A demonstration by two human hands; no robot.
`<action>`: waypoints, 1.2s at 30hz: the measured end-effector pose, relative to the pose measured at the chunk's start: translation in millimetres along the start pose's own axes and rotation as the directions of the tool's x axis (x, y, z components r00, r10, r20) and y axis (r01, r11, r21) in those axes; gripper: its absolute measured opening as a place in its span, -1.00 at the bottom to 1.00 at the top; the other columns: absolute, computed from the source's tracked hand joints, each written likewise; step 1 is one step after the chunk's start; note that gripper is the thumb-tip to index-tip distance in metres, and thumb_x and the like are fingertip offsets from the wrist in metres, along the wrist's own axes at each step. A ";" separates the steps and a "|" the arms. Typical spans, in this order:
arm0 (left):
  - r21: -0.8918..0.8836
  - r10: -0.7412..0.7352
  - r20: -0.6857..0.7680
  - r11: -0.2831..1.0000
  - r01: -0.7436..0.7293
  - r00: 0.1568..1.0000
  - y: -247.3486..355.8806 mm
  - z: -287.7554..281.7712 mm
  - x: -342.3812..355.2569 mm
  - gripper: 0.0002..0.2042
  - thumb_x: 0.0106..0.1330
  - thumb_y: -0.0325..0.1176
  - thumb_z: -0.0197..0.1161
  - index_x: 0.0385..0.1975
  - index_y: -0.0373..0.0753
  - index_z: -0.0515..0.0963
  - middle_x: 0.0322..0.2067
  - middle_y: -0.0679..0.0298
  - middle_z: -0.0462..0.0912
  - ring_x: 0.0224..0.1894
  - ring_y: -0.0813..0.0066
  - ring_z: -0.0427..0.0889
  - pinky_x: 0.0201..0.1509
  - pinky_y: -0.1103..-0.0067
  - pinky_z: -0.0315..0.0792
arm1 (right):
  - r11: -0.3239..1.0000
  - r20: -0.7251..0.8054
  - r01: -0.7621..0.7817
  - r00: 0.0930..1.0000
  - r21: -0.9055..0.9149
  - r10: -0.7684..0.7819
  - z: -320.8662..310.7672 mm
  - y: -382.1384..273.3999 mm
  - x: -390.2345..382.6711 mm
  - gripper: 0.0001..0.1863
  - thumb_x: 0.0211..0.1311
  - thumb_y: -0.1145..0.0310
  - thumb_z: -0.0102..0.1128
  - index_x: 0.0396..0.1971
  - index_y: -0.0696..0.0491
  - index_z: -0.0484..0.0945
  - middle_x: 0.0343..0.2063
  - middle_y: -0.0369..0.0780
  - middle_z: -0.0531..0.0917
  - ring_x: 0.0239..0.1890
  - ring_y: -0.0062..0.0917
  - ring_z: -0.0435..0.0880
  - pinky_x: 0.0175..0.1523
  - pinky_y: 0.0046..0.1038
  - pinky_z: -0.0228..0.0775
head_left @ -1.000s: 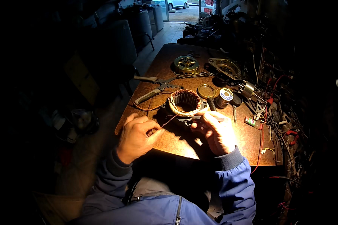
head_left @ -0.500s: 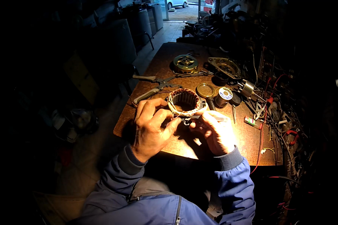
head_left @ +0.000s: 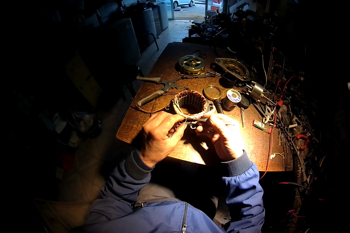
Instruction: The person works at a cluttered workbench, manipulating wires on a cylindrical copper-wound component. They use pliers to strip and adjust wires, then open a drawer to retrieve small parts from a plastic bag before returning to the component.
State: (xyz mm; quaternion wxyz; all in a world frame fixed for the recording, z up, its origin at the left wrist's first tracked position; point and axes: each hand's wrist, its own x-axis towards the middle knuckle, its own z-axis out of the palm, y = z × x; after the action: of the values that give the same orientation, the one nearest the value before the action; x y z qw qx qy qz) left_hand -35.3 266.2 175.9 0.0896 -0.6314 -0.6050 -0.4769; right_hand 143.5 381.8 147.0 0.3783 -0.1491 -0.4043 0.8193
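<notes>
A wire-wound metal stator ring [head_left: 189, 93] stands on the wooden desk [head_left: 146, 126], with thin wire loops [head_left: 186, 119] hanging from its front. My left hand [head_left: 161, 136] is at the front-left of the ring, fingertips closed on the wire; the exact grip is partly hidden. My right hand [head_left: 223, 138] is closed at the front-right, holding a slim metal tool [head_left: 202, 120] that points toward the wire. The underside of the stator is partly hidden by both hands.
Behind lie long-handled crimping pliers [head_left: 151, 99], a magnifying glass [head_left: 212, 92], a solder spool [head_left: 232, 101], brass-coloured housings [head_left: 191, 65] and a cylindrical rotor [head_left: 256, 90]. Tangled cables [head_left: 295, 136] crowd the right edge; dark machines stand farther back beside a doorway.
My left hand has moved right from pulling the wire out to the stator's front-left, spreading its fingers, then closing them at the wire. My right hand stays nearly still.
</notes>
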 end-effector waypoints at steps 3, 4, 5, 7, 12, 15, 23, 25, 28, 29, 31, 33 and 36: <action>0.012 0.081 -0.033 0.997 -0.081 0.996 -3.6 3.3 -1.2 -0.80 0.14 -0.57 0.51 -0.24 -0.26 0.72 -0.37 0.23 0.69 -0.37 0.29 0.69 -0.25 0.43 0.56 | 1.000 0.003 -0.004 1.000 0.001 0.004 -0.3 -0.2 0.0 -0.74 0.50 0.34 0.27 0.00 0.22 0.65 -0.21 -0.10 0.78 -0.19 -0.34 0.82 -0.01 -0.25 0.72; 0.020 0.114 -0.042 0.993 -0.113 0.993 -5.1 4.3 -1.8 -0.82 0.14 -0.56 0.51 -0.25 -0.26 0.73 -0.37 0.23 0.69 -0.36 0.28 0.69 -0.22 0.41 0.57 | 1.000 0.004 -0.009 1.000 0.002 0.009 -0.1 -0.6 -0.1 -0.73 0.50 0.34 0.27 0.00 0.22 0.65 -0.20 -0.10 0.78 -0.19 -0.33 0.82 -0.01 -0.24 0.73; 0.025 0.110 -0.032 0.994 -0.110 0.993 -3.4 4.8 -2.1 -0.81 0.13 -0.58 0.52 -0.25 -0.26 0.73 -0.38 0.23 0.69 -0.35 0.27 0.69 -0.23 0.42 0.56 | 1.000 0.010 -0.010 1.000 0.000 0.010 0.5 -1.5 -0.4 -0.73 0.50 0.34 0.27 0.00 0.22 0.65 -0.20 -0.09 0.78 -0.19 -0.33 0.83 -0.01 -0.24 0.73; 0.033 0.104 -0.014 0.994 -0.104 0.994 2.6 7.3 -4.0 -0.80 0.12 -0.61 0.52 -0.25 -0.27 0.74 -0.39 0.21 0.70 -0.33 0.26 0.70 -0.24 0.45 0.55 | 1.000 0.023 -0.012 1.000 -0.003 0.012 1.8 -3.0 -0.8 -0.73 0.50 0.34 0.27 0.01 0.22 0.65 -0.21 -0.09 0.78 -0.19 -0.33 0.83 -0.01 -0.24 0.73; 0.005 0.098 -0.029 0.995 -0.098 0.995 0.1 16.1 -8.9 -0.81 0.15 -0.60 0.50 -0.25 -0.27 0.75 -0.38 0.21 0.69 -0.36 0.29 0.69 -0.27 0.46 0.54 | 1.000 0.009 -0.012 1.000 -0.004 0.012 -1.4 -0.3 -0.4 -0.73 0.49 0.34 0.29 0.01 0.22 0.65 -0.21 -0.08 0.78 -0.19 -0.33 0.83 0.00 -0.24 0.73; 0.008 0.111 -0.034 0.994 -0.111 0.993 0.1 15.4 -7.6 -0.82 0.16 -0.60 0.49 -0.24 -0.28 0.74 -0.37 0.21 0.69 -0.36 0.30 0.69 -0.29 0.48 0.53 | 1.000 0.008 -0.016 1.000 -0.020 0.016 -2.2 -0.6 -0.7 -0.72 0.48 0.34 0.30 0.01 0.22 0.65 -0.20 -0.08 0.78 -0.19 -0.33 0.83 0.01 -0.24 0.72; -0.041 0.069 -0.052 0.997 -0.071 0.996 -2.7 20.3 -11.3 -0.82 0.16 -0.55 0.49 -0.23 -0.25 0.74 -0.37 0.23 0.67 -0.33 0.25 0.68 -0.20 0.39 0.55 | 0.999 0.036 -0.034 0.999 -0.015 0.034 -1.8 -2.1 -1.3 -0.70 0.47 0.32 0.30 0.03 0.21 0.64 -0.17 -0.09 0.78 -0.16 -0.35 0.81 0.02 -0.25 0.72; -0.058 0.053 -0.043 0.997 -0.056 0.998 -2.5 20.7 -11.3 -0.81 0.15 -0.54 0.50 -0.22 -0.24 0.74 -0.36 0.23 0.67 -0.32 0.25 0.69 -0.20 0.40 0.56 | 0.999 0.028 -0.050 0.998 -0.014 0.050 -0.1 -3.9 -1.2 -0.71 0.48 0.33 0.30 0.03 0.21 0.64 -0.16 -0.09 0.77 -0.16 -0.35 0.81 0.02 -0.24 0.72; -0.086 0.028 -0.050 0.996 -0.032 0.998 0.4 19.4 -10.0 -0.77 0.13 -0.54 0.52 -0.20 -0.25 0.74 -0.35 0.22 0.67 -0.31 0.25 0.69 -0.20 0.42 0.57 | 0.999 0.033 -0.038 0.999 -0.013 0.039 -2.0 -3.0 -1.7 -0.72 0.49 0.36 0.27 0.04 0.22 0.63 -0.16 -0.10 0.77 -0.17 -0.35 0.81 0.01 -0.25 0.72; -0.092 0.017 -0.056 0.995 -0.022 0.998 0.5 18.4 -9.9 -0.76 0.12 -0.54 0.53 -0.19 -0.25 0.74 -0.34 0.22 0.67 -0.31 0.25 0.69 -0.20 0.42 0.57 | 0.997 0.027 -0.028 0.999 -0.068 0.030 0.0 -4.1 -2.9 -0.73 0.49 0.38 0.26 0.04 0.23 0.64 -0.16 -0.10 0.77 -0.16 -0.35 0.81 0.01 -0.25 0.72; -0.091 0.013 -0.103 0.996 -0.022 0.995 -1.0 18.6 -9.8 -0.72 0.09 -0.54 0.54 -0.17 -0.25 0.73 -0.32 0.21 0.66 -0.30 0.27 0.69 -0.21 0.44 0.58 | 0.984 0.021 0.010 1.000 -0.180 -0.006 4.6 -6.9 -6.1 -0.75 0.49 0.42 0.25 0.04 0.24 0.64 -0.14 -0.09 0.77 -0.14 -0.36 0.81 0.02 -0.26 0.72; -0.084 0.014 -0.122 0.996 -0.024 0.992 -0.5 19.8 -6.8 -0.69 0.06 -0.55 0.55 -0.15 -0.25 0.72 -0.30 0.20 0.65 -0.29 0.27 0.69 -0.19 0.44 0.58 | 0.952 0.019 0.082 0.997 -0.295 -0.080 5.0 -7.5 -8.8 -0.76 0.49 0.46 0.23 0.04 0.26 0.65 -0.12 -0.08 0.78 -0.11 -0.37 0.80 0.05 -0.28 0.71; -0.004 0.033 -0.097 0.999 -0.033 0.995 2.9 19.4 -2.0 -0.65 0.01 -0.52 0.55 -0.15 -0.22 0.70 -0.19 0.17 0.64 -0.14 0.22 0.64 -0.03 0.39 0.57 | 0.858 0.081 0.238 0.971 -0.456 -0.227 4.2 -5.0 -13.2 -0.76 0.49 0.50 0.20 0.04 0.28 0.66 -0.09 -0.06 0.77 -0.06 -0.41 0.79 0.11 -0.36 0.67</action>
State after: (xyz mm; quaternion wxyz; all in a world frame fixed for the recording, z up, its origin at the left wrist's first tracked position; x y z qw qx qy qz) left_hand -22.9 277.5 165.6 0.1250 -0.6175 -0.5881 -0.5072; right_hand 152.5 371.7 152.8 0.4230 -0.1750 -0.6071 0.6495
